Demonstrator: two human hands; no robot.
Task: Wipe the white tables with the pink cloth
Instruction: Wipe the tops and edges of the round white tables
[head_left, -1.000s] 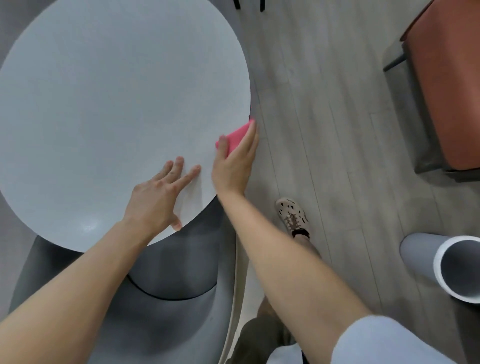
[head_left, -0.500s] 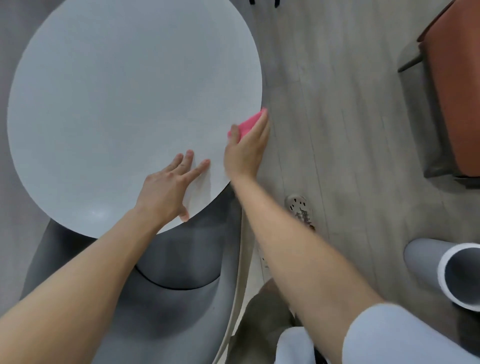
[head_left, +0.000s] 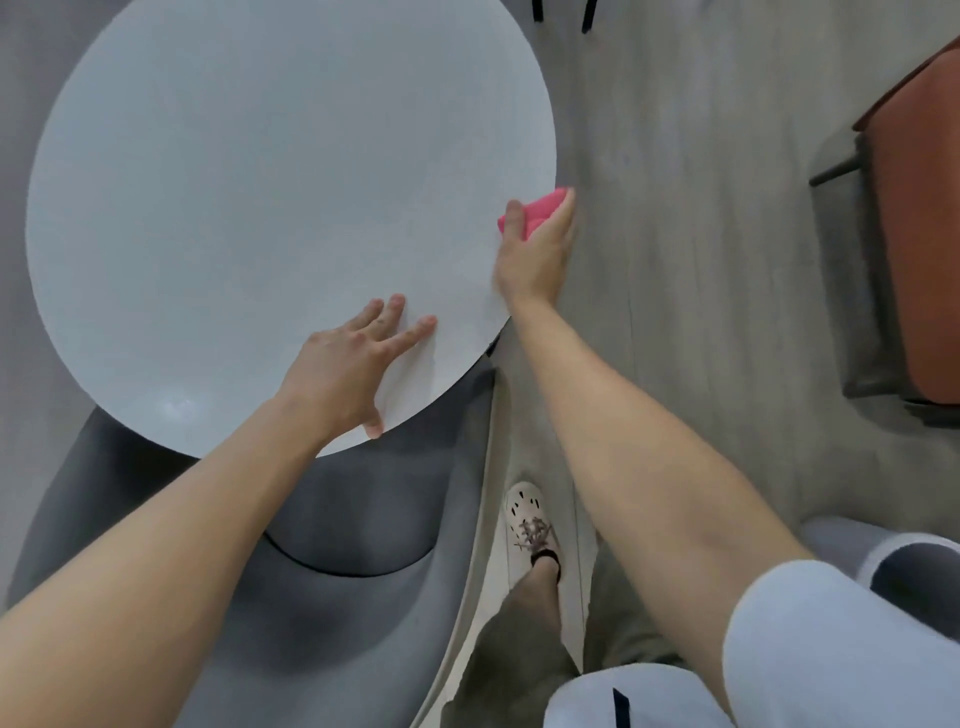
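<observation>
Head view, looking down: a round white table fills the upper left, with a grey chair tucked under its near edge. The left hand rests flat on the tabletop near that edge, fingers straight and spread, holding nothing. To its right, well apart, the right hand pinches the folded pink cloth between thumb and fingers at the table's right rim. The cloth lies just ahead of the palm, its long axis running along the fingers, away from the person, and it seems to overlap the edge. Most of the tabletop lies to the left of the cloth, so the next stroke probably has to go inward, and the right hand is the one placed for it. Compared with a second ago, the cloth has slid farther along the rim while the left hand has stayed planted. Further right are pale floor and a rust-coloured seat.
</observation>
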